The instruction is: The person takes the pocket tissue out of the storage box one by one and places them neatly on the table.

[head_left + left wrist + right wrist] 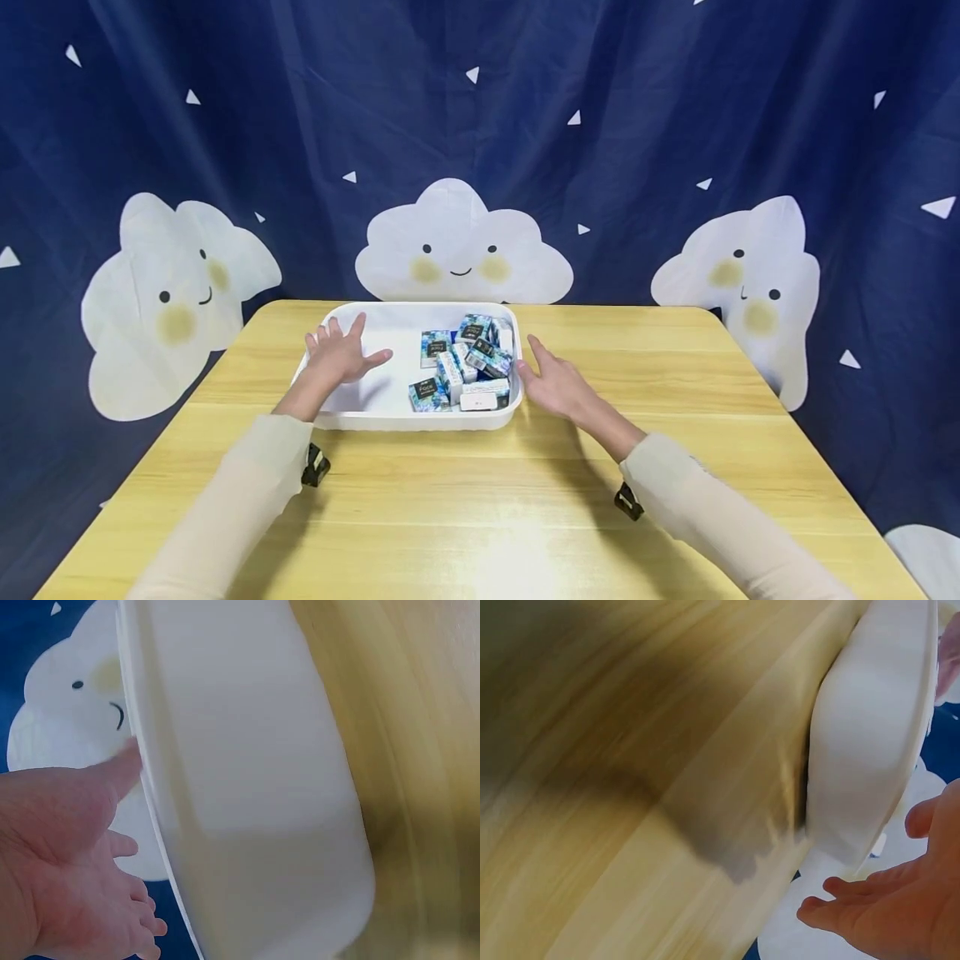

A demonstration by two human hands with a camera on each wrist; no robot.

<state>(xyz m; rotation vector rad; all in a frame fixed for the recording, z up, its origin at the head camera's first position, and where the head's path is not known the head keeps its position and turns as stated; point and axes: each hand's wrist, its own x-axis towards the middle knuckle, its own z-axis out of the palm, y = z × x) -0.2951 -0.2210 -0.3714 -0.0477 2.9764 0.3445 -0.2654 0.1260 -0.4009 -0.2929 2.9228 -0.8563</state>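
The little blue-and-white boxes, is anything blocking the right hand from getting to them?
Yes, the right end wall of the white tray stands between the right hand and the boxes. Nothing visible covers the pile from above, so reaching over the rim looks clear.

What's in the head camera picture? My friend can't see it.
A person's left hand and right hand are at opposite ends of a white tray, small boxes heaped in its right half. Behind the wooden table hangs a blue curtain with clouds.
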